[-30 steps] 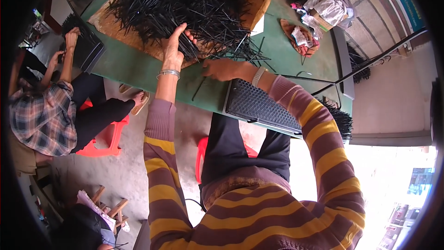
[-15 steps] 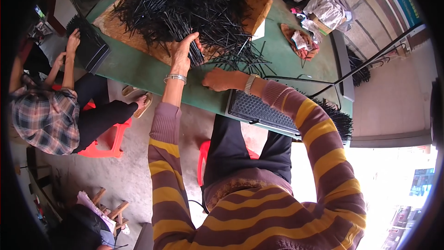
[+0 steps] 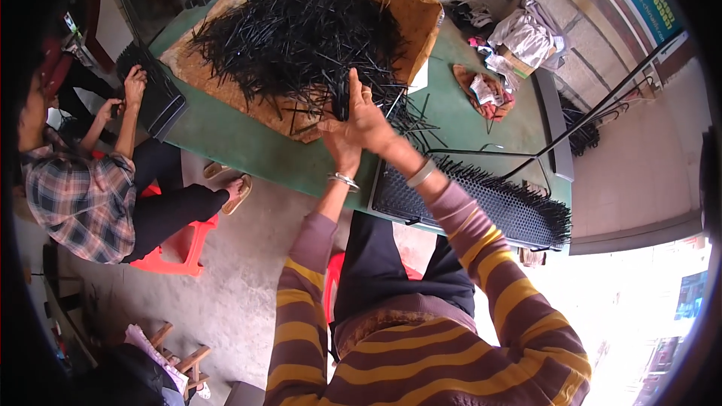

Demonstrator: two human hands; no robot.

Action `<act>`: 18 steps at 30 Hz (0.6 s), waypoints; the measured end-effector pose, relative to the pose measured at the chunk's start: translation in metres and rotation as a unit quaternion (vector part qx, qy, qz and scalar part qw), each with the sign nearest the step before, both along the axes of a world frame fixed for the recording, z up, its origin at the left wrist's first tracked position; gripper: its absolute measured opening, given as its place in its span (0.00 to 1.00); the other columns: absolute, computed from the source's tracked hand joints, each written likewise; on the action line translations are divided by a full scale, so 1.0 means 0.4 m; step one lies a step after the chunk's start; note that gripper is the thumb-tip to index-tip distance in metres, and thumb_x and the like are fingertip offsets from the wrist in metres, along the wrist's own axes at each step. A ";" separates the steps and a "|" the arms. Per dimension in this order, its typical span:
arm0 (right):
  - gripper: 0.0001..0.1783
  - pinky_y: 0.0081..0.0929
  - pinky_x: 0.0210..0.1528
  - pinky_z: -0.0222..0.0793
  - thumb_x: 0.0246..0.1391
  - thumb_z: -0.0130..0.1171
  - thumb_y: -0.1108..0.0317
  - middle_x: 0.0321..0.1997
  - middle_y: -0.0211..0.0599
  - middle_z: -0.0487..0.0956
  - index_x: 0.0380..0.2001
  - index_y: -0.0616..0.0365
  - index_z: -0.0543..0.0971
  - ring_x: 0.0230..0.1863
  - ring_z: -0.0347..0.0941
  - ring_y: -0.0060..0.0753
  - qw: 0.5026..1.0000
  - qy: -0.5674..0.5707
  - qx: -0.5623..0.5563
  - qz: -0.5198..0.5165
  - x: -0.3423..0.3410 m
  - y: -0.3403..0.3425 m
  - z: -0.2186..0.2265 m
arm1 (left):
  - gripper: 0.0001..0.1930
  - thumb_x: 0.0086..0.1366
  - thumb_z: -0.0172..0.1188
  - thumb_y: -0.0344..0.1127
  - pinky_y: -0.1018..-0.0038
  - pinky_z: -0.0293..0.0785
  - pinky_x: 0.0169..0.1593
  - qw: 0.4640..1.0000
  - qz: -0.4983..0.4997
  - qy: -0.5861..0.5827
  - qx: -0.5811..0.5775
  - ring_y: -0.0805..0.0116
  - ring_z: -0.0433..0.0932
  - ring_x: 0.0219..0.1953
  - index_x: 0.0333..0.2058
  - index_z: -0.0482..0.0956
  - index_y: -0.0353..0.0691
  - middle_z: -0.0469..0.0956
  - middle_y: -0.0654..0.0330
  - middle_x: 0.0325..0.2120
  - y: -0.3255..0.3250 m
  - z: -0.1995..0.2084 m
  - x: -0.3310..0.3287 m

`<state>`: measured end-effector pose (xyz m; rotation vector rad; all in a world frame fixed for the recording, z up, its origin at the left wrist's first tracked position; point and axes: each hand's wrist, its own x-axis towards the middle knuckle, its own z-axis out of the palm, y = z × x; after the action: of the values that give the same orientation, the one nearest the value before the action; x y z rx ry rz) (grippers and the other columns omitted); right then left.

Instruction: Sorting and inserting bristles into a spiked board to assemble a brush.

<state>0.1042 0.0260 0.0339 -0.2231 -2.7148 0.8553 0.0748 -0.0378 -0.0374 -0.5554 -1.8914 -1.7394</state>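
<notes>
Both my hands meet at the near edge of a heap of thin black strips. My left hand, with a silver bangle on its wrist, is closed around a small bunch of black strips; my right hand partly hides its fingers. My right hand lies across the left one and against the bunch, with fingers stretched upward and apart. Below my right forearm, a black perforated panel lies at the table's near edge. Rows of upright black strips stand along its far and right sides.
The heap rests on a brown sack on the green table. A black metal rod frame rises at right. Bundled cloths and a small cloth-lined basket sit farther back. At left, a seated person handles another dark panel.
My left hand has moved right and nearer with the bunch. My right hand has risen from beside the panel onto it, its fingers now extended. The view has shifted slightly.
</notes>
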 end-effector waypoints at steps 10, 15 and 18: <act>0.20 0.24 0.41 0.69 0.56 0.59 0.69 0.35 0.34 0.75 0.51 0.65 0.71 0.37 0.72 0.27 0.835 0.215 -0.494 -0.107 -0.030 -0.233 0.036 | 0.29 0.64 0.56 0.46 0.59 0.75 0.45 0.988 0.009 -0.145 -0.043 0.41 0.75 0.48 0.57 0.62 0.37 0.76 0.42 0.44 -0.071 -0.030 0.030; 0.06 0.19 0.33 0.61 0.60 0.56 0.69 0.30 0.22 0.71 0.32 0.58 0.71 0.30 0.60 0.15 0.841 0.198 -0.501 -0.040 -0.033 -0.161 -0.084 | 0.31 0.62 0.60 0.42 0.62 0.77 0.43 0.976 -0.030 -0.212 -0.025 0.47 0.77 0.48 0.61 0.58 0.40 0.76 0.48 0.48 -0.096 -0.026 0.079; 0.05 0.17 0.35 0.60 0.59 0.57 0.70 0.29 0.21 0.69 0.31 0.57 0.71 0.32 0.60 0.15 0.835 0.223 -0.503 -0.023 -0.023 -0.178 -0.051 | 0.28 0.66 0.56 0.39 0.66 0.76 0.46 0.962 -0.093 -0.256 -0.001 0.55 0.78 0.49 0.61 0.60 0.40 0.77 0.51 0.49 -0.118 0.006 0.104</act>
<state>0.0951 -0.0454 0.0137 -0.2455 -1.6025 1.9536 0.1165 -0.0851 -0.0352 -0.3068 -2.2421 -2.1615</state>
